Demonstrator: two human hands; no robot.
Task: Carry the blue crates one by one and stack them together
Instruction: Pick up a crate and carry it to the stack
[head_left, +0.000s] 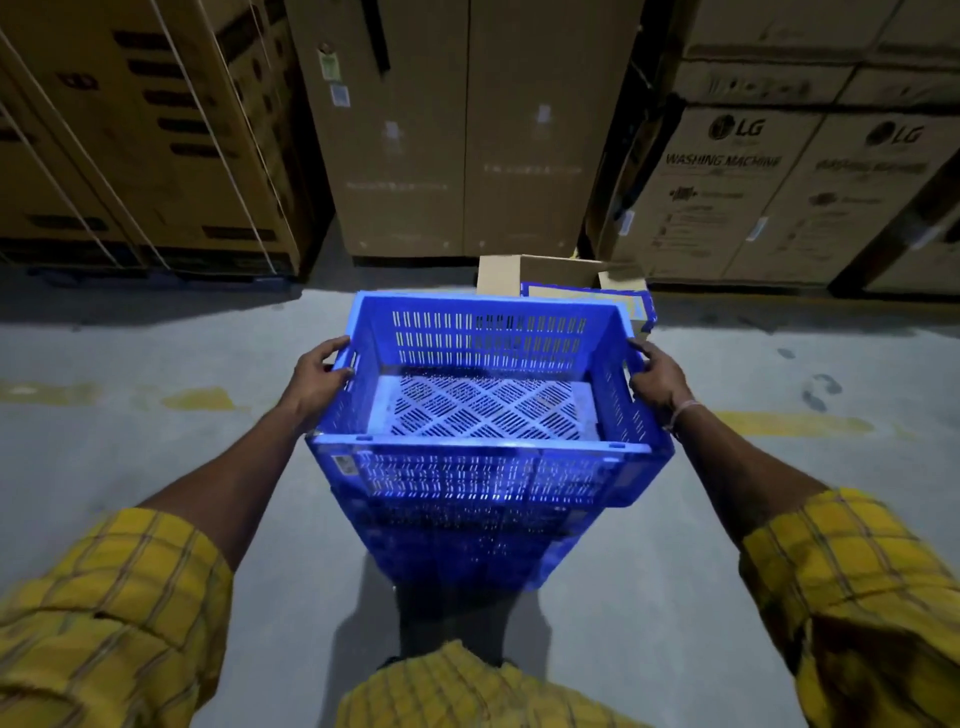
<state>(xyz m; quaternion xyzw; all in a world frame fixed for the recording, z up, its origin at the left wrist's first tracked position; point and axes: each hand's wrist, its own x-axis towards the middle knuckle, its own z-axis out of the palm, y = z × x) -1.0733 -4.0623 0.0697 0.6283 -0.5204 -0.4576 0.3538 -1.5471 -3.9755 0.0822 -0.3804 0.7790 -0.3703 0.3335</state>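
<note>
Gripping blue crate (480, 395) sides, both hands (318, 375) (658, 375) curled

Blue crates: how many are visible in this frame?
2 at least: the top crate gripped by both hands, and a lower crate beneath it. More may be hidden underneath.

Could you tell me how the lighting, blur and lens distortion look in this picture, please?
Head view: dim warehouse light, with the blue crate oversaturated and glowing; wide-angle bending at the edges curves the cardboard cartons; motion blur smears the yellow sleeves and the crate's lower wall; a dark shadow lies on the floor below the crate; left hand and right hand stay fairly sharp.
</note>
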